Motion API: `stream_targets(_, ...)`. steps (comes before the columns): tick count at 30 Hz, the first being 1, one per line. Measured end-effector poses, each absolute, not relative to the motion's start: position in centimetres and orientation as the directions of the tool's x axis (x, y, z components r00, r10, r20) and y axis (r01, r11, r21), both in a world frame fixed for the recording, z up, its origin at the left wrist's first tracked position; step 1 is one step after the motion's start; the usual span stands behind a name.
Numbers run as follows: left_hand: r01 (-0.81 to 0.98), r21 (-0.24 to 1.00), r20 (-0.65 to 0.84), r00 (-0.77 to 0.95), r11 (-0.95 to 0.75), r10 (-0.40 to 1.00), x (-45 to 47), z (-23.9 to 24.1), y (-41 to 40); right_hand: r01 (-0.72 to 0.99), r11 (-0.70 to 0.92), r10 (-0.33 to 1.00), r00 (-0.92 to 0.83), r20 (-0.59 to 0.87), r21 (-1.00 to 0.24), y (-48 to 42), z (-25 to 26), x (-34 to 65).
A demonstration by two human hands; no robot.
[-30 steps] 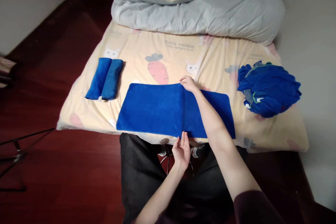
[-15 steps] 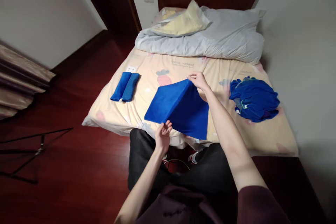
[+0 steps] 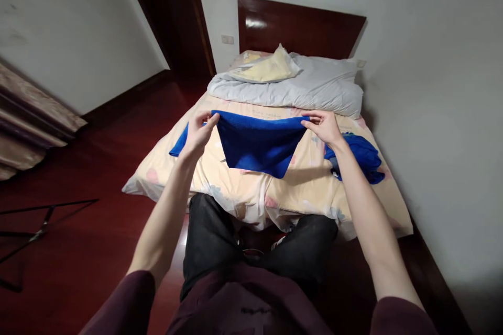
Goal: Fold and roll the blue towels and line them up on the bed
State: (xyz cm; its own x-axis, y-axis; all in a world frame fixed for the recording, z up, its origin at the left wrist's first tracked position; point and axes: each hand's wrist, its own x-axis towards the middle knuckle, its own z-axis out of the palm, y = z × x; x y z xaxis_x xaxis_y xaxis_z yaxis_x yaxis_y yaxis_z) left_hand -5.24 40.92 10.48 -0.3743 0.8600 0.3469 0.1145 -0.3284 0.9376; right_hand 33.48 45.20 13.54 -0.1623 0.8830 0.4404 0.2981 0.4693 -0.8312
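Note:
A blue cloth [image 3: 261, 141] hangs stretched between my hands above the bed, its lower edge loose. My left hand [image 3: 201, 133] pinches its upper left corner, and my right hand [image 3: 323, 126] pinches the upper right one. Partly hidden behind my left hand are folded blue cloths [image 3: 179, 142] on the sheet. Beyond my right wrist lies a crumpled pile of blue cloths [image 3: 359, 157], partly covered by my forearm.
The bed [image 3: 243, 193] has a cream patterned sheet. A grey quilt [image 3: 326, 81] and a pale yellow pillow [image 3: 271, 68] lie toward the headboard [image 3: 298, 29]. Black metal stand legs [image 3: 41, 230] are on the floor at left, near a curtain [image 3: 35, 120].
My left hand has risen from the cloth's near edge and now grips a corner. The cloth has gone from lying partly on the bed to hanging between both hands. The view has tilted up.

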Motion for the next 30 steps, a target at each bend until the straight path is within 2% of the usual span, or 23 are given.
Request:
stream_targets(2,0.214,0.903,0.422,-0.289,-0.372,0.859,-5.3,12.1,42.1,0.268,0.480,0.876,-0.102,0.471,-0.835,43.7,14.0,34.2)
stream_targets(4,0.228,0.897,0.429,-0.232,-0.380,0.873,-5.2,13.3,42.9,0.240,0.486,0.867,-0.013,0.497,-0.841,42.6,14.2,34.6)
stream_targets(9,0.154,0.945,0.319,-0.234,-0.289,0.918,-4.7,14.6,43.9,0.195,0.505,0.827,0.169,0.536,-0.841,41.1,13.8,34.7)
stream_targets(14,0.091,0.959,0.282,-0.204,-0.269,0.937,-4.8,15.2,42.7,0.187,0.489,0.822,0.228,0.521,-0.852,39.3,12.9,34.9)
stream_targets(19,0.109,0.966,0.249,-0.162,-0.233,0.955,-5.8,15.6,39.5,0.155,0.389,0.887,0.205,0.415,-0.908,36.2,12.1,35.0)
stream_targets(24,0.117,0.986,0.129,-0.084,-0.119,0.988,-7.4,16.0,36.5,0.060,0.254,0.947,0.190,0.261,-0.965,32.7,11.6,35.0)
stream_targets(27,0.131,0.989,0.074,-0.046,-0.068,0.996,-8.1,15.8,36.2,-0.010,0.173,0.967,0.192,0.168,-0.985,31.8,11.7,35.3)
stream_targets(30,0.157,0.988,0.025,-0.073,-0.014,0.997,-8.5,15.0,37.4,-0.011,0.119,0.975,0.193,0.115,-0.993,32.2,11.9,35.7)
